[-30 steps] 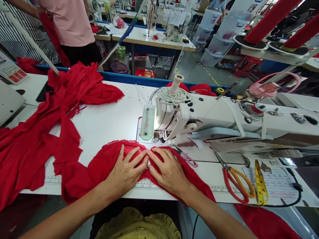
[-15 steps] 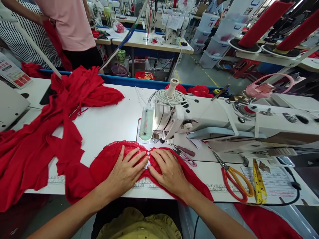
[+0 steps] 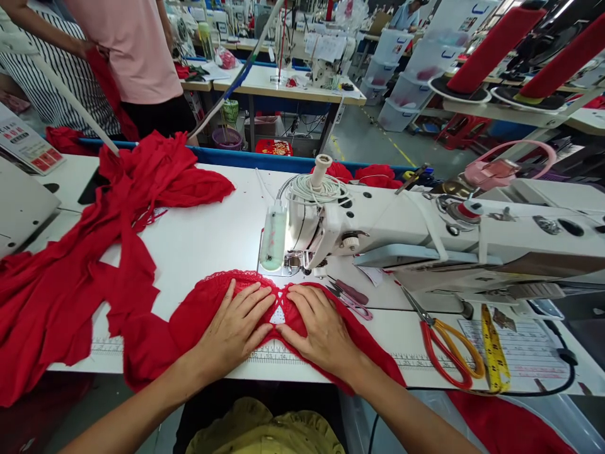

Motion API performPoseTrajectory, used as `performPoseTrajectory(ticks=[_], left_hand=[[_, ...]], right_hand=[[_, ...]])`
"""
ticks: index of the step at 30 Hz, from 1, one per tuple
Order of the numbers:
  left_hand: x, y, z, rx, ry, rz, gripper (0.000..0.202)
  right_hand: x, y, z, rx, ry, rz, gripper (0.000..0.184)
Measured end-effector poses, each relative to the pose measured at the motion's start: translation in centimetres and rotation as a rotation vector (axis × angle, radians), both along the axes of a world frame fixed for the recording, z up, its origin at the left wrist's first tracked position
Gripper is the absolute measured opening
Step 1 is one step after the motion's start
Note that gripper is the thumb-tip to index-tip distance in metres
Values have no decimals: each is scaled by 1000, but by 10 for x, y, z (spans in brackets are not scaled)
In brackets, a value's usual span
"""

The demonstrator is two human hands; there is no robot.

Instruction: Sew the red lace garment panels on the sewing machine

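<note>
Red garment under L hand, R hand; clear bin w/ cloth

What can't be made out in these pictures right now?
All in the head view:
Hidden under the left hand and right hand: parts of the red garment.
Too small: writing on the paper sheet, partly covered by the yellow tape measure.
Cut off by the right edge: one end of the rightmost red thread cone.
Cut off by the top edge: the head of the person in pink.

There's 1 lace-edged garment, 2 lg red cones, 1 pr lg scissors & 1 yel tape.
</note>
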State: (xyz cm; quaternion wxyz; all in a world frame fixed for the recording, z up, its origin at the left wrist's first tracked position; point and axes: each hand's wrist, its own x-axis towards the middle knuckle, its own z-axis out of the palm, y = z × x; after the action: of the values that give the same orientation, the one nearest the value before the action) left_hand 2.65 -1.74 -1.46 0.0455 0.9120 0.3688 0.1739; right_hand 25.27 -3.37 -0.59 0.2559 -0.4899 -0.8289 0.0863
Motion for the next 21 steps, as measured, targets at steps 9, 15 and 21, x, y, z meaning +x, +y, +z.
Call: performPoseTrajectory(ticks=[9, 15, 21], left_hand=[[-3, 7, 0, -66, -18, 7, 52], [-3, 14, 2, -84, -17, -8, 53], [-4, 14, 0, -69, -24, -15, 52]], right_hand=[[14, 3, -3, -82, 17, 82, 56], [15, 6, -4, -58, 17, 96, 60], [16, 7, -4, -56, 4, 104, 59]])
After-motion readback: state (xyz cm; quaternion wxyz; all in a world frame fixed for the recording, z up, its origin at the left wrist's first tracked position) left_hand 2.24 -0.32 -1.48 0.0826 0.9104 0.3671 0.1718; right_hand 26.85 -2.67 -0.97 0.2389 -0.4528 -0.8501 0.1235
